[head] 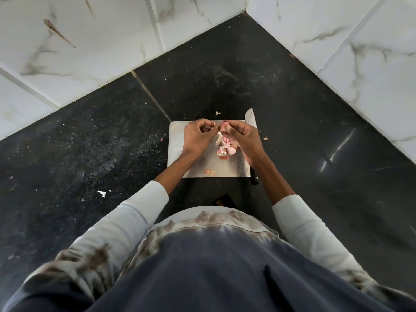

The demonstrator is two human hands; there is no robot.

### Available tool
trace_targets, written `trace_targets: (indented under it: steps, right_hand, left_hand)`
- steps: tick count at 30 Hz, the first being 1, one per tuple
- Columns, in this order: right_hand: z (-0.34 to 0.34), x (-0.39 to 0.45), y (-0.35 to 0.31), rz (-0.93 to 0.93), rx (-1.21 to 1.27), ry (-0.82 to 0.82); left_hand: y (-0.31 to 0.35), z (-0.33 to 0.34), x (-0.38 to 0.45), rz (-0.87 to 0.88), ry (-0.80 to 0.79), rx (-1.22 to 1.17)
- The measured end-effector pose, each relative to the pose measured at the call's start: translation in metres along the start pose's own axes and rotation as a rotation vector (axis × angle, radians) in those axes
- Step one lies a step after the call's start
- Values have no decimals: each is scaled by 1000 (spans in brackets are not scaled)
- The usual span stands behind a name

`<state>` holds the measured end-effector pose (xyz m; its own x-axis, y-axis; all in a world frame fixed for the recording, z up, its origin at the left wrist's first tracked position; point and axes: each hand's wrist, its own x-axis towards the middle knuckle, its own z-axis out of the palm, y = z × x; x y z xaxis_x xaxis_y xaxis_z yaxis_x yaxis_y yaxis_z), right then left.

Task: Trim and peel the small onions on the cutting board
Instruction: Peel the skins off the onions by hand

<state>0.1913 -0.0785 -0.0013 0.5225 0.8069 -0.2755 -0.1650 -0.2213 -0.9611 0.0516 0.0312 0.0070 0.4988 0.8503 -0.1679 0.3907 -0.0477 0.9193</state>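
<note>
Both hands work over the far half of the steel cutting board (180, 149), which lies on the black stone tabletop (90, 136). The right hand (242, 137) has its fingers curled round a small pink onion (224, 126), held up near its fingertips, while the left hand (198, 136) pinches a pale strip of skin (218, 133) that hangs from the onion between the two hands. The onion looks light, firm and small enough to slip once its papery coat is off, so it is best held by its sides in a fingertip pinch, leaving the cut end free where the skin lifts. The skin itself seems thin and brittle, likely to tear if pulled in a jerk; a slow pull along the bulb should take it off in one piece. Just below and between the hands lies a heap of pink and white peelings (225, 148), with a reddish scrap (224, 157) beside it and another bit (209, 172) near the board's near edge. A knife (250, 117) lies along the board's right side, its blade tip showing just beyond the right hand. No bowl or other container is in view, so peelings gather only on the board.
</note>
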Motion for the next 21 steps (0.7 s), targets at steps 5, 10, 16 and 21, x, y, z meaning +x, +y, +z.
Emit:
trace_targets:
  steps: [5, 10, 16, 21]
  right_hand:
    - [-3, -1, 5, 43, 92, -8]
    - [-4, -3, 3, -14, -53, 31]
    - [-3, -3, 1, -61, -194, 70]
    - [-6, -5, 2, -61, -183, 85]
  left_hand:
    - [-5, 0, -1, 21, -46, 24]
    - [-3, 2, 0, 26, -33, 2]
    - [-5, 7, 1, -19, -37, -36]
    - [-9, 6, 2, -20, -47, -32]
